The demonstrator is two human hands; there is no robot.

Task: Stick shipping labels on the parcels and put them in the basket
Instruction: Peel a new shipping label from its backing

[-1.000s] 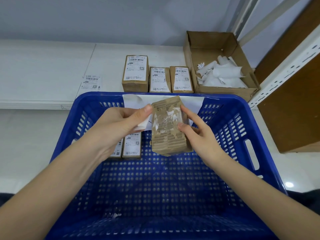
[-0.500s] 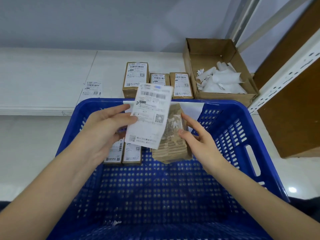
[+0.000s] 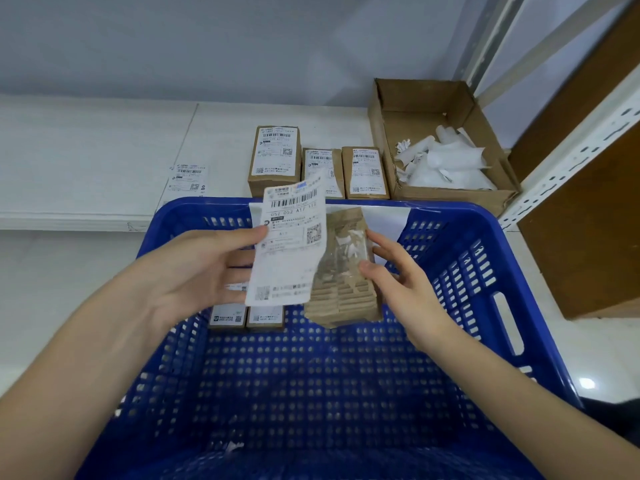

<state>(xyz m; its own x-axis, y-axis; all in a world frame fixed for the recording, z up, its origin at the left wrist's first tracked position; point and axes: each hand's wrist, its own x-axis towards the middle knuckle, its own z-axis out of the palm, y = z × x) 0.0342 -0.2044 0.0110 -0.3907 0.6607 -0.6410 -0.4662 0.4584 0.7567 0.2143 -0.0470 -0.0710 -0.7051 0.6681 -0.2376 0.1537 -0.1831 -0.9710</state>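
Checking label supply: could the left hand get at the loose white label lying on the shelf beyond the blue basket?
Probably not yet: the left hand holds a white shipping label; otherwise the loose label lies unobstructed.

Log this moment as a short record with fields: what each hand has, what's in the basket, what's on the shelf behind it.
left hand: left hand pinches a loose shipping label at its left edge
right hand: right hand holds a brown parcel, unlabelled on the face shown
label position: overlaps the parcel's left side, not yet pressed flat
basket: blue basket holds two labelled boxes at its far end
shelf: three labelled boxes in a row, one spare label lying flat
right of the row: open carton with crumpled white paper scraps
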